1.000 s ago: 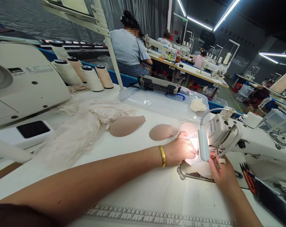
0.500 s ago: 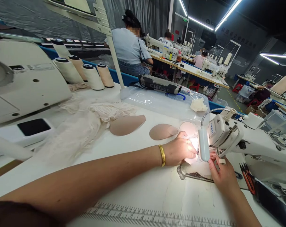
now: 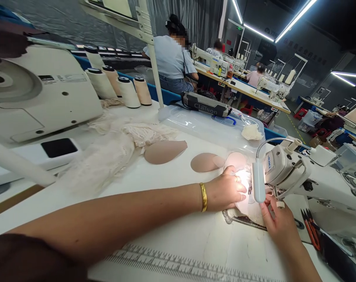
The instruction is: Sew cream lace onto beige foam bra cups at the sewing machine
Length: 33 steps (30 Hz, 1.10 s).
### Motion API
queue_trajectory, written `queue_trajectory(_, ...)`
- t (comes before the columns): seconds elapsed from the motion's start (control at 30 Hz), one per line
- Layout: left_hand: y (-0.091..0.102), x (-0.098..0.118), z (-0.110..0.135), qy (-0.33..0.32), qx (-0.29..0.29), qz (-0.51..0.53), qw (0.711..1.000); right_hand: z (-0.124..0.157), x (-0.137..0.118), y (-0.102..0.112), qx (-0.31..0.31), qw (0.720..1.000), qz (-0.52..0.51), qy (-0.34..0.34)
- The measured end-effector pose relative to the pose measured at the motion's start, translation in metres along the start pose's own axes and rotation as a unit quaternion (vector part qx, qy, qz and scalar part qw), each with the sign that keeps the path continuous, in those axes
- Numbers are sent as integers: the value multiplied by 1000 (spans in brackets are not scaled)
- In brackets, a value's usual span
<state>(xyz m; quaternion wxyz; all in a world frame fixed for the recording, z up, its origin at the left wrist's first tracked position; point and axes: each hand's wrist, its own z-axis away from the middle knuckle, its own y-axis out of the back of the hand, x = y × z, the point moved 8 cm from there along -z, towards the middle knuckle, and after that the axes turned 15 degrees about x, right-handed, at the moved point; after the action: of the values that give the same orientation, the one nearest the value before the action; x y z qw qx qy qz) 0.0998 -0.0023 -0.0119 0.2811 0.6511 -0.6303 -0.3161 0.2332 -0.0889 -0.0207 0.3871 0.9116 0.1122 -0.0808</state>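
Note:
My left hand (image 3: 225,191), with a gold bangle at the wrist, lies with curled fingers on a pale fabric piece (image 3: 248,203) under the sewing machine's (image 3: 307,184) lamp (image 3: 258,186). From the near side, my right hand (image 3: 279,223) pinches the same fabric beside the needle area. The bright lamp glare hides the fabric's detail. Two beige bra cups (image 3: 164,151) (image 3: 206,162) lie on the white table (image 3: 178,239) left of my hands.
A heap of cream lace (image 3: 116,149) lies at the left, with thread cones (image 3: 128,92) behind it and a white machine (image 3: 39,94) far left. A clear plastic box (image 3: 213,127) stands beyond the cups. Other people sit at sewing tables in the background.
The view has shifted slightly to the left and down. Both hands stay at the fabric under the lamp, barely moved.

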Motion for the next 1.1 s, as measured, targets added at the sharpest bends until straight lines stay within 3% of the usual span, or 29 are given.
queue_trajectory(0.37, 13, 32, 5, -46, 2, -1, 999, 3, -36, -9, -161, 980, -67, 91)
queue_trajectory(0.53, 9, 27, 2, -39, -6, -22, 999, 3, -32, -12, -138, 986, -54, 75)
queue_trajectory(0.93, -10, -5, -6, 23, -19, 0, 1000, 4, -12, -23, -67, 996, 21, 48)
queue_trajectory(1.03, -2, -12, -11, 26, 6, -21, 999, 4, -11, -24, -68, 996, 29, 46)
queue_trajectory(1.1, 13, -31, -15, 84, 40, -67, 993, 4, -10, -24, -79, 996, 32, 40)
